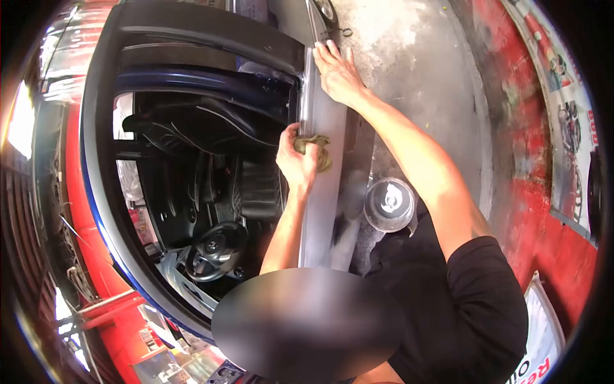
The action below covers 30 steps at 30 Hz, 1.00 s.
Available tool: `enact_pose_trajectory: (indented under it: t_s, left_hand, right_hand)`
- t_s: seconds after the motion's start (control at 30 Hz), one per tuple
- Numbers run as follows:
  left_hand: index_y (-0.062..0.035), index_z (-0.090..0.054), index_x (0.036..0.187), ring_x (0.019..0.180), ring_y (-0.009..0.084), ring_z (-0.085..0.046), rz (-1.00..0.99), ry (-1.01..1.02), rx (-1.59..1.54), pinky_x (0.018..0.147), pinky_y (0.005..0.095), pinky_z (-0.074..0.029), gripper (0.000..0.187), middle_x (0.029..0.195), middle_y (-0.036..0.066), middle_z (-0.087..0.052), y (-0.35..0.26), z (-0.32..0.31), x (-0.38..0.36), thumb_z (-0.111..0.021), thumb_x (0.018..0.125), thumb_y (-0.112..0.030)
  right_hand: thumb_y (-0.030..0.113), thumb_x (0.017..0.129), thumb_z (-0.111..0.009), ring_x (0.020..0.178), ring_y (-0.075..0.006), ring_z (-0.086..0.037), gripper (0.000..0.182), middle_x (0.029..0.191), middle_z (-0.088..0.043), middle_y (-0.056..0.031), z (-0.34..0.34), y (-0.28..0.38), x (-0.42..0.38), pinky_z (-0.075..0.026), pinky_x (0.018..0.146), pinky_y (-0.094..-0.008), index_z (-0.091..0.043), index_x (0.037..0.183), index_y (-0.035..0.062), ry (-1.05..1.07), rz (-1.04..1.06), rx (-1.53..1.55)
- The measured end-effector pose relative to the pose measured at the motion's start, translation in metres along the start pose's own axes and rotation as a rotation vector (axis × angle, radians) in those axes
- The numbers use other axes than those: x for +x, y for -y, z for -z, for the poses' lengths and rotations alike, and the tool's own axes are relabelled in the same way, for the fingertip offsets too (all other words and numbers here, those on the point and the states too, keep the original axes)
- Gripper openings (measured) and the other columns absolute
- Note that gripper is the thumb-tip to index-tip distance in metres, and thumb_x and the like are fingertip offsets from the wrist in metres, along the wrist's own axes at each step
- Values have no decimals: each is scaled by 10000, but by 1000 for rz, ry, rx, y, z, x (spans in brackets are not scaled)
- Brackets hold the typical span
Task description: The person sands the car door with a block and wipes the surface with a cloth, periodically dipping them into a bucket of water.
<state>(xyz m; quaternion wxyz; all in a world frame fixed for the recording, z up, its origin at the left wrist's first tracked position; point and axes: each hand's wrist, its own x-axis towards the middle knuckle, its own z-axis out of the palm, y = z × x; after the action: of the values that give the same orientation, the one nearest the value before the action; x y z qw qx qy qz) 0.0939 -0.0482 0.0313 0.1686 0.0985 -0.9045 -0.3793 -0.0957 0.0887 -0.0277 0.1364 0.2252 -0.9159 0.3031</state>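
My left hand (pixel 298 160) is closed around a crumpled olive-brown cloth (pixel 323 157), at the top edge of a dull grey car door (pixel 325 211) below the window opening. Farther along that edge, my right hand (pixel 339 73) lies with fingers stretched out on the grey panel, holding nothing. A round, clear-looking container (pixel 389 221) with something white in it is on the floor beside the door, close to my legs. Part of the cloth is hidden behind my left fingers.
Through the window opening show a steering wheel (pixel 216 251) and black seats (pixel 204 125). The dark roof frame (pixel 192 29) arches along the left. A concrete floor (pixel 435 83) and a red wall (pixel 521 96) lie to the right, with a poster (pixel 563 109) on the wall.
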Motion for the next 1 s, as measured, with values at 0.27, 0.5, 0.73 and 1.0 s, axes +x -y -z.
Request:
enact_pose_trajectory:
  t_s: [0.27, 0.5, 0.73, 1.0]
  left_hand:
    - [4, -644, 1301, 987, 256, -697, -27, -4, 39, 969, 362, -541, 535, 1076, 171, -726, 8, 2, 2, -654, 777, -103]
    - [-1, -641, 1302, 994, 245, -682, -28, -1, 26, 973, 366, -536, 530, 1073, 154, -702, 1, 0, 3, -665, 782, -106]
    - [-3, -640, 1302, 985, 240, -660, 51, 5, -4, 974, 360, -528, 538, 1085, 149, -687, -3, 0, 2, -672, 775, -107]
    - [6, -629, 1302, 982, 231, -661, -17, 15, 18, 962, 360, -530, 525, 1081, 146, -689, 6, -2, 3, -652, 787, -91]
  right_hand:
    - [57, 951, -528, 1599, -406, -271, 677, 1727, -291, -203, -5, 13, -21, -233, 1249, -707, -384, 1603, -50, -54, -5, 12]
    - [92, 949, -553, 1622, -407, -214, 720, 1740, -250, -229, -17, 41, -66, -176, 1270, -707, -337, 1612, -87, -29, 3, 164]
    - [80, 942, -549, 1587, -428, -284, 700, 1713, -300, -233, -12, 10, -13, -246, 1252, -695, -358, 1598, -78, -88, -22, 63]
    - [109, 953, -560, 1565, -438, -310, 671, 1698, -326, -218, -13, 15, -36, -282, 1223, -711, -398, 1577, -77, -134, 13, 101]
